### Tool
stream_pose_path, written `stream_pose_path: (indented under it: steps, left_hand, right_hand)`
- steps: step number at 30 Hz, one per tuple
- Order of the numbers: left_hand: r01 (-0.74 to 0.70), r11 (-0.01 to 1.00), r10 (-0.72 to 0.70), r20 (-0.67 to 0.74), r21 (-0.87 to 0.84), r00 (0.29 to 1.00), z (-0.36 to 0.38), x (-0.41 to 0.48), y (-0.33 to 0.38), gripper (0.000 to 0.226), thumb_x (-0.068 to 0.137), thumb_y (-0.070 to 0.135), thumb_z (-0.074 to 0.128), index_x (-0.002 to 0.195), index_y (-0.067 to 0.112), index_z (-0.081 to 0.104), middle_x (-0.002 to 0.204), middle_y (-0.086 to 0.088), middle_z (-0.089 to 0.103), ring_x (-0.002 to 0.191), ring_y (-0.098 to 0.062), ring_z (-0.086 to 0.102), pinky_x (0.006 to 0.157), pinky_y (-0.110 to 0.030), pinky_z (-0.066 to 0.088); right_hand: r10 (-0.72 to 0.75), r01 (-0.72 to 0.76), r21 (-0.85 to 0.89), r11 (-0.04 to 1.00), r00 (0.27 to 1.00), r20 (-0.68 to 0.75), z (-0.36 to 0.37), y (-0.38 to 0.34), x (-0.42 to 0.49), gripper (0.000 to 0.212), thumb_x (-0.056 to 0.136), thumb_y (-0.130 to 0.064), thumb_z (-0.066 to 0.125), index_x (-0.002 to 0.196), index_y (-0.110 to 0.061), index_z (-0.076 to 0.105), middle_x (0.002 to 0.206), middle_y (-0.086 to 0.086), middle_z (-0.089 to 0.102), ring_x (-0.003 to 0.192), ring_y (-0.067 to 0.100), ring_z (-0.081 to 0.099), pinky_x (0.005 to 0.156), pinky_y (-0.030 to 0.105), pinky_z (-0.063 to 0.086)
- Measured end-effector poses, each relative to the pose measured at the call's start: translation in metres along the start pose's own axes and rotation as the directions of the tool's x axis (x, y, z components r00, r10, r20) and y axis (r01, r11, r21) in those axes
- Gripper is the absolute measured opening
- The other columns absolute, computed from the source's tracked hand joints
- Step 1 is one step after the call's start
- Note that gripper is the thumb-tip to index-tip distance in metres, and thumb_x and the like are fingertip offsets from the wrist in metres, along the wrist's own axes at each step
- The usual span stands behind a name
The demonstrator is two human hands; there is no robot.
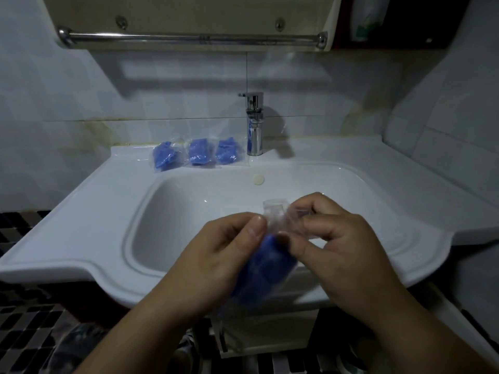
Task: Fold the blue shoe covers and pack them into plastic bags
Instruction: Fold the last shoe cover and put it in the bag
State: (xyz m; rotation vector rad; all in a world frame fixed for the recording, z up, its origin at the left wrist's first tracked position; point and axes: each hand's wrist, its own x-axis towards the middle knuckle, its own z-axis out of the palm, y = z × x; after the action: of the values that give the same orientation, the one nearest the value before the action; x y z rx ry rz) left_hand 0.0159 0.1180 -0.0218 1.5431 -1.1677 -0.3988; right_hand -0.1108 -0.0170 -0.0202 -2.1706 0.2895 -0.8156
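- clear plastic bag (280,220) w/ folded blue shoe cover (259,273) inside, left hand (224,255) & right hand (337,244) both pinching its top
- 3 packed clear bags w/ blue covers (198,153) on white sink rim (81,211)

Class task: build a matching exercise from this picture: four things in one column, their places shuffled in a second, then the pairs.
1. shiny chrome tap
2. three clear bags of blue shoe covers
3. blue shoe cover in a clear plastic bag
4. small round cream disc

A. pinched by left hand and right hand
B. on the basin wall of the white sink
C. upright on the sink's back ledge
D. in a row left of the tap

Pairs: 1-C, 2-D, 3-A, 4-B
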Motion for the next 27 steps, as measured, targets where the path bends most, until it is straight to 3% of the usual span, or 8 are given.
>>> stream_pose_path:
  steps: [4,7,10,15,20,22,24,27]
  left_hand:
    - [0.062,0.984,-0.042,0.12,-0.165,0.992,-0.006,0.005,-0.008,0.04,0.073,0.044,0.071,0.107,0.022,0.071,0.104,-0.004,0.073,0.094,-0.022,0.071,0.074,-0.032,0.056]
    - [0.022,0.997,-0.015,0.097,-0.071,0.995,-0.001,0.006,-0.008,0.032,0.072,0.039,0.078,0.099,0.021,0.072,0.093,-0.003,0.075,0.085,-0.02,0.072,0.069,-0.032,0.056]
    - [0.011,0.997,-0.006,0.061,-0.082,0.998,0.003,0.008,-0.01,0.027,0.076,0.037,0.075,0.095,0.018,0.074,0.089,-0.005,0.075,0.084,-0.025,0.072,0.075,-0.039,0.058]
    - [0.087,0.98,-0.082,0.039,-0.176,0.996,0.001,0.01,-0.015,0.015,0.079,0.03,0.072,0.089,0.021,0.076,0.086,-0.005,0.075,0.08,-0.02,0.07,0.074,-0.032,0.052]
    - [0.161,0.924,-0.122,0.131,-0.348,0.984,0.006,0.01,-0.013,0.016,0.078,0.019,0.069,0.093,0.019,0.075,0.087,-0.011,0.072,0.08,-0.02,0.064,0.075,-0.03,0.052]
    - [0.194,0.919,-0.137,0.183,-0.342,0.973,0.009,0.009,-0.013,0.02,0.081,0.016,0.064,0.096,0.023,0.074,0.081,-0.015,0.067,0.074,-0.024,0.059,0.072,-0.033,0.048]
    - [0.207,0.931,-0.151,0.199,-0.3,0.968,0.01,0.008,-0.012,0.022,0.081,0.015,0.063,0.1,0.023,0.073,0.088,-0.018,0.07,0.081,-0.029,0.062,0.078,-0.043,0.049]
    - [0.155,0.969,-0.124,0.167,-0.19,0.978,0.013,0.008,-0.009,0.02,0.084,0.023,0.065,0.102,0.022,0.073,0.101,-0.004,0.074,0.098,-0.019,0.07,0.09,-0.042,0.055]
  right_hand:
    - [-0.006,-0.005,-0.101,0.995,0.994,-0.111,0.001,0.004,0.001,0.013,0.082,-0.026,0.073,0.07,-0.021,0.072,0.077,-0.011,0.056,0.074,0.01,0.058,0.06,0.008,0.041]
    - [-0.044,0.042,-0.04,0.998,0.997,-0.059,0.004,0.006,0.001,0.021,0.082,-0.032,0.074,0.062,-0.028,0.067,0.071,-0.006,0.056,0.064,0.013,0.057,0.056,0.012,0.039]
    - [-0.093,0.092,0.107,0.99,0.996,0.004,-0.001,0.007,0.003,0.02,0.082,-0.034,0.067,0.068,-0.021,0.07,0.073,-0.002,0.059,0.068,0.018,0.06,0.061,0.022,0.045]
    - [-0.045,0.065,0.304,0.95,0.996,-0.073,-0.016,0.014,0.006,0.02,0.075,-0.035,0.069,0.069,-0.016,0.072,0.086,0.006,0.071,0.079,0.024,0.067,0.069,0.033,0.053]
    - [0.072,0.011,0.474,0.88,0.985,-0.157,-0.016,0.017,0.006,0.01,0.066,-0.024,0.079,0.065,-0.018,0.072,0.082,0.009,0.072,0.069,0.025,0.066,0.061,0.027,0.051]
    - [0.097,0.004,0.499,0.866,0.98,-0.176,-0.014,0.016,0.007,0.015,0.063,-0.013,0.084,0.062,-0.018,0.07,0.075,0.008,0.069,0.061,0.02,0.06,0.056,0.024,0.047]
    - [0.119,-0.011,0.475,0.88,0.973,-0.197,-0.012,0.014,0.006,0.02,0.059,-0.015,0.089,0.063,-0.018,0.07,0.071,0.007,0.067,0.061,0.017,0.058,0.056,0.024,0.047]
    - [0.133,-0.049,0.371,0.928,0.969,-0.207,-0.01,0.012,0.005,0.019,0.063,-0.01,0.086,0.067,-0.02,0.07,0.07,0.004,0.069,0.063,0.016,0.063,0.06,0.026,0.051]
